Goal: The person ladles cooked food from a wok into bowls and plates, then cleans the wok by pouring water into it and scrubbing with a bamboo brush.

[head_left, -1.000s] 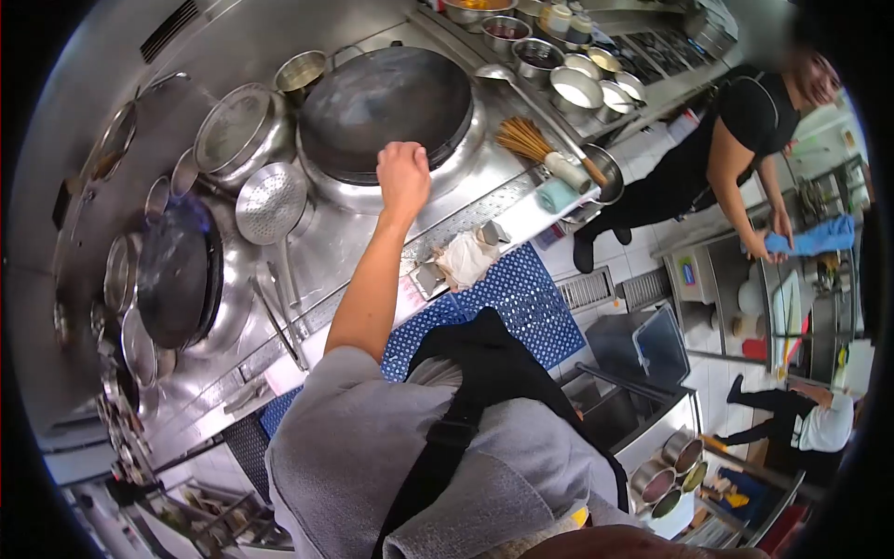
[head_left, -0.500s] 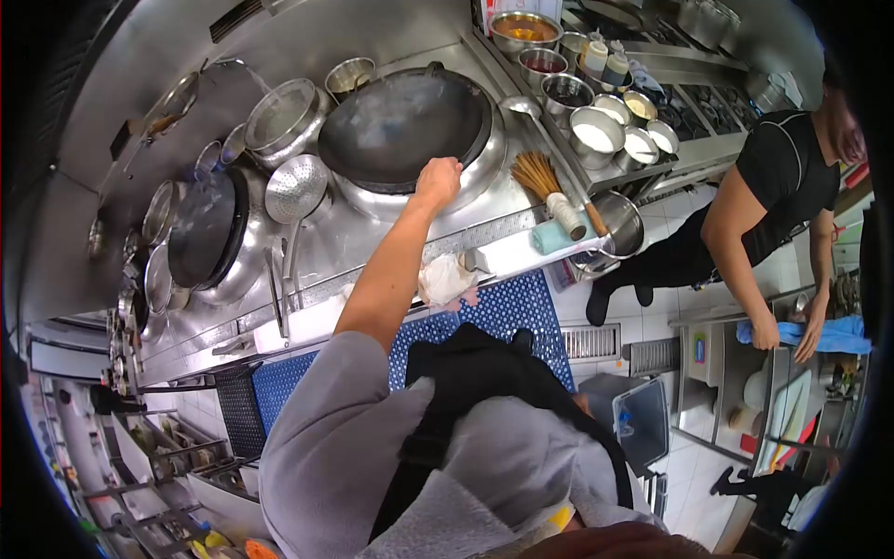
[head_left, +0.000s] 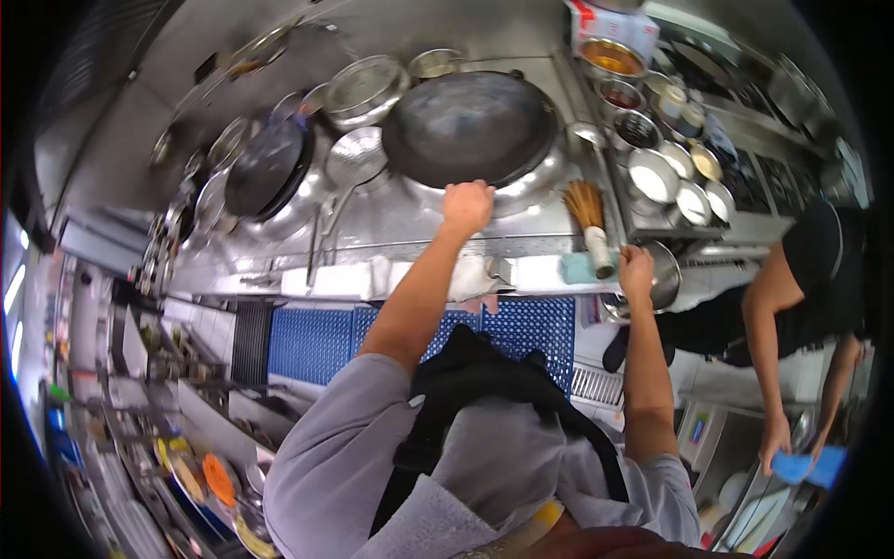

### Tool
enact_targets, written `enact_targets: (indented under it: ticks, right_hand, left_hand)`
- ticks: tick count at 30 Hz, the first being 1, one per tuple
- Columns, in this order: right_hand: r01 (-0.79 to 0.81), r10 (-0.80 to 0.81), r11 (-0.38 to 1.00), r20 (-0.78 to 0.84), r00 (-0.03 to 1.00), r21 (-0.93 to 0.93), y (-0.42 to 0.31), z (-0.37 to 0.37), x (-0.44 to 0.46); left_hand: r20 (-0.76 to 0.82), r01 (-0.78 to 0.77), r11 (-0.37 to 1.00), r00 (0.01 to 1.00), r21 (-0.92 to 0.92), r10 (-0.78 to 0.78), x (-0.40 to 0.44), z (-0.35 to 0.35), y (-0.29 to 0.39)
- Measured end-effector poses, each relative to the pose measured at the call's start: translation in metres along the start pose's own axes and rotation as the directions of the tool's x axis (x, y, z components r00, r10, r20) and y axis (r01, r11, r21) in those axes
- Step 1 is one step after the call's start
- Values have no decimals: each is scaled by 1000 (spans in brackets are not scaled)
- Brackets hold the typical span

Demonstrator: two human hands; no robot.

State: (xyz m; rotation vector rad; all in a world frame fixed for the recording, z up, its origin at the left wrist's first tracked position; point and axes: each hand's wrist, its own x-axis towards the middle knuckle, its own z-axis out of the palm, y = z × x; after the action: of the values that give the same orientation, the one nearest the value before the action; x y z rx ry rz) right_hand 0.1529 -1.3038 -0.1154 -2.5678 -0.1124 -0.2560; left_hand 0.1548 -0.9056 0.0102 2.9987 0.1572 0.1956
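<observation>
My left hand (head_left: pixel 468 207) is closed at the near rim of the large black wok (head_left: pixel 470 130), which sits on a round steel burner ring; the part it grips is hidden by the fingers. On the right, my right hand (head_left: pixel 637 272) is closed around the handle end of a long ladle (head_left: pixel 587 135), whose bowl lies away on the steel counter. Between my hands lie a bamboo brush (head_left: pixel 587 205) with a wrapped handle and a folded green cloth (head_left: pixel 577 268). A steel bowl (head_left: pixel 665 277) is just beside my right hand.
A second wok (head_left: pixel 265 168), a perforated skimmer (head_left: pixel 357 156) and a strainer (head_left: pixel 365 88) stand left. Seasoning bowls (head_left: pixel 654 177) line the back right. A co-worker (head_left: pixel 819 270) at the right handles a blue cloth (head_left: pixel 810 466). A crumpled white cloth (head_left: pixel 473 278) lies on the front ledge.
My right hand has come into view and taken hold of the ladle handle. My left hand stays at the wok's rim. The view has turned, and the co-worker's hands and blue cloth appear lower.
</observation>
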Motion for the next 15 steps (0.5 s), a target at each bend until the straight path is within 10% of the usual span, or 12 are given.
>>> enact_targets:
  ticks: [15]
  right_hand:
    - [-15, 62, 931, 117, 991, -364, 4, 27, 37]
  left_hand:
    - [44, -62, 986, 997, -152, 69, 25, 27, -43]
